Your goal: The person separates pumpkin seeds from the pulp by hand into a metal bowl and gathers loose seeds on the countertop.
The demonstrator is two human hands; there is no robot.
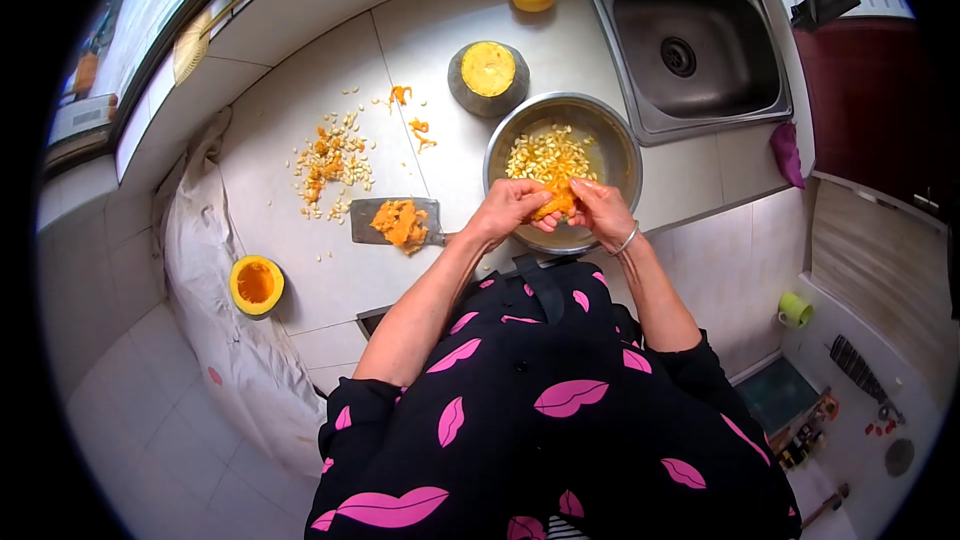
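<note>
Your left hand (508, 210) and right hand (602, 212), fingers curled nearly closed, pinch orange pulp (556, 203); below them, pale seeds (545, 152) lie in a metal bowl (621, 150).

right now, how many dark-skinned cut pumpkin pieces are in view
2: one yellow-topped piece just beyond the round metal bowl, one hollowed yellow-rimmed piece near the white cloth.

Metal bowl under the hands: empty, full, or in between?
In between: the metal bowl has pale seeds across part of its bottom, with bare metal showing beside them and up the wall.
</note>
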